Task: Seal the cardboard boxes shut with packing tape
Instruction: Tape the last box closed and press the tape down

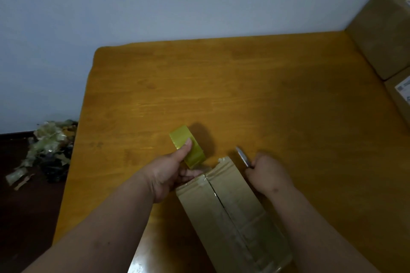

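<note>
Here: wooden table [244, 86], stacked boxes [386, 35] at its far right edge, and near the front edge the long cardboard box [233, 213], flaps closed, centre seam glossy with tape along its length. Left hand [170, 173] grips the yellow tape roll [188, 148] just past the box's far end, thumb on its face; right hand [268, 175] is curled round a small blade [241, 156] beside the far right corner. Judged step: cutting the strip; best to keep the tape taut off the roll, cut close to the box edge, then press the tail down over the end.
</note>
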Motion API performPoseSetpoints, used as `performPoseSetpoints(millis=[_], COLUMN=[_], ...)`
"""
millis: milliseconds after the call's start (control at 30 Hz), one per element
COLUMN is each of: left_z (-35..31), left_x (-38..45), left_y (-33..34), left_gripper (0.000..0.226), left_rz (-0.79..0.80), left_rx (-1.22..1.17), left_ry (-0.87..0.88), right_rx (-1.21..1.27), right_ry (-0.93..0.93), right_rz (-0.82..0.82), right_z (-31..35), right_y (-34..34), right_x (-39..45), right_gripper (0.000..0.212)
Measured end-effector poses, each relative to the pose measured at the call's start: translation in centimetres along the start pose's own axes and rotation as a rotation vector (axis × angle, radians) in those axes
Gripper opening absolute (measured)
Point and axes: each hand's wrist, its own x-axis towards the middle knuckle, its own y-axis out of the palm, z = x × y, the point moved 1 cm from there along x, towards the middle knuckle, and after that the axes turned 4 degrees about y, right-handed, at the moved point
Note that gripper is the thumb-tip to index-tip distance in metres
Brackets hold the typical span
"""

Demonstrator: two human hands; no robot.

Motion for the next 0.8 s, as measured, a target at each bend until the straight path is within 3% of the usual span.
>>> performPoseSetpoints(millis=[133,200,300,400,567,800], left_z=[0.2,0.2,0.0,-0.2,-0.3,-0.5], left_x=[0.0,0.2,0.2,0.3,0.1,0.0], left_y=[-0.1,-0.3,-0.3,-0.2,-0.2,-0.2], left_gripper=[0.081,0.081,0.081,0.081,0.085,0.086], left_rz=[0.008,0.013,0.008,0.018,0.027,0.072], left_rx=[-0.014,-0.017,0.003,0.029,0.031,0.003], left_ry=[0.025,0.025,0.022,0.021,0.030,0.031], right_rx=[0.319,0.329,0.118,-0.143,-0.253,-0.328], right_ry=[-0.221,-0.403,-0.591,-0.693,-0.805,-0.921], right_rz=[-0.103,-0.095,-0.110,-0.241,-0.372,-0.451], right_z=[0.4,1.3,2.8,4.4,5.6,6.7], right_y=[-3.8,-5.9,-7.8,-8.0,-6.5,-5.2], right_x=[-1.4,-2.7,-4.3,-5.3,-5.1,-4.5], right_gripper=[0.014,0.017,0.020,0.013,0.029,0.029])
